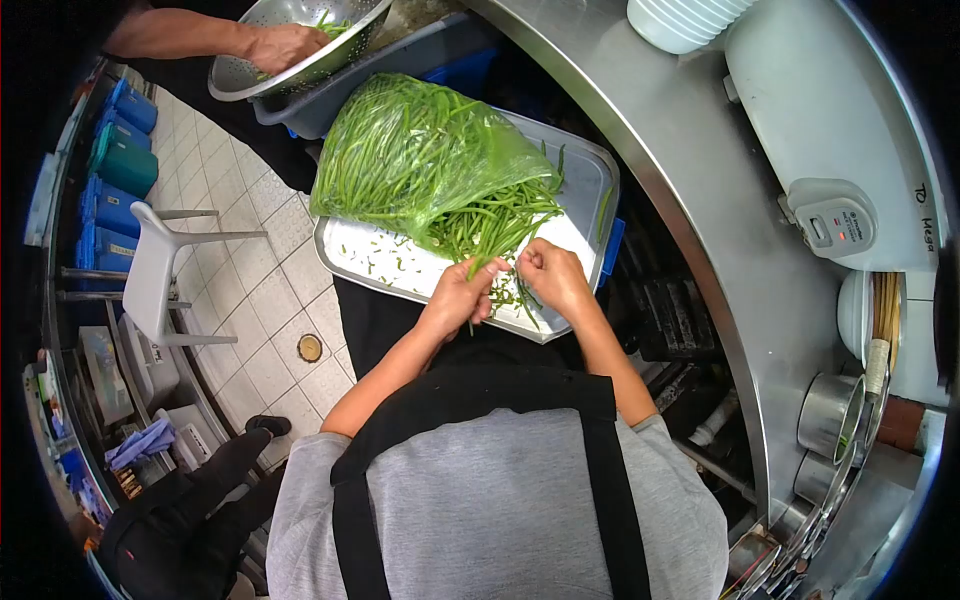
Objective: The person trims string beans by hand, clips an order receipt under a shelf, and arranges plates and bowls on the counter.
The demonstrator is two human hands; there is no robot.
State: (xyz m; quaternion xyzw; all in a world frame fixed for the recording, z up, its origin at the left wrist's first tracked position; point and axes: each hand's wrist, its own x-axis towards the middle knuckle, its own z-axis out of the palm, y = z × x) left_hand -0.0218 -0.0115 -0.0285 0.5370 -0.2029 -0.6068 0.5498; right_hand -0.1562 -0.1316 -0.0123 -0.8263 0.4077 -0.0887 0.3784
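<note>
Several green beans are gripped in my left hand (468,292), whose fingers are closed round them. Close beside it, my right hand (551,276) has its fingers pinched together at the beans' ends; what sits between its fingertips is too small to make out. Beyond both hands, a large clear plastic bag (400,150) full of green beans lies on its side, its mouth toward me. Loose green beans (500,218) spill from it onto a grey tray (330,250). Short cut bean ends (375,262) are scattered over the tray's white surface.
At the upper left, another person's hand (285,48) reaches into a metal colander (232,80) holding green beans. A steel counter (640,100) curves along the right, bearing a rice cooker (835,225) and pots (828,410). A white chair (150,270) and another person's legs (200,480) are left.
</note>
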